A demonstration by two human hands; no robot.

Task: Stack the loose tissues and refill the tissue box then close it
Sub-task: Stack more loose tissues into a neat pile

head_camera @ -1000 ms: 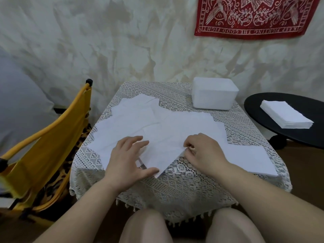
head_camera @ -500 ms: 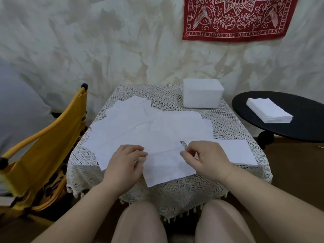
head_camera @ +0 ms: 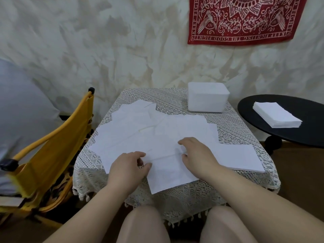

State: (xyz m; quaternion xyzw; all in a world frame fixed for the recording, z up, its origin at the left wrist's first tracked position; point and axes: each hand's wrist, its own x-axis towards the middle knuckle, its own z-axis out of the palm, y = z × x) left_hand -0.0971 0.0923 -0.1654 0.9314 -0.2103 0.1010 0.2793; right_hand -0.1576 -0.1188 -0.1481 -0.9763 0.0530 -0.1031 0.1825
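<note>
Several loose white tissues (head_camera: 138,130) lie spread and overlapping across the lace-covered table (head_camera: 235,123). One tissue (head_camera: 168,174) lies nearest me, its corner past the table's front edge. My left hand (head_camera: 128,166) pinches its left edge between thumb and curled fingers. My right hand (head_camera: 197,153) pinches its upper right part, fingers curled. A flat pile of tissues (head_camera: 240,158) sits to the right of my right hand. The white tissue box (head_camera: 207,98) stands at the table's far right, apart from both hands.
A black round side table (head_camera: 312,116) at the right carries a neat stack of tissues (head_camera: 277,116). A yellow folding chair (head_camera: 52,151) stands close to the table's left side. The wall is right behind the table. My knees are under its front edge.
My left hand went from lying flat on the front tissue to pinching its left edge. The tissue has turned and shifted slightly. My right hand keeps its pinch.
</note>
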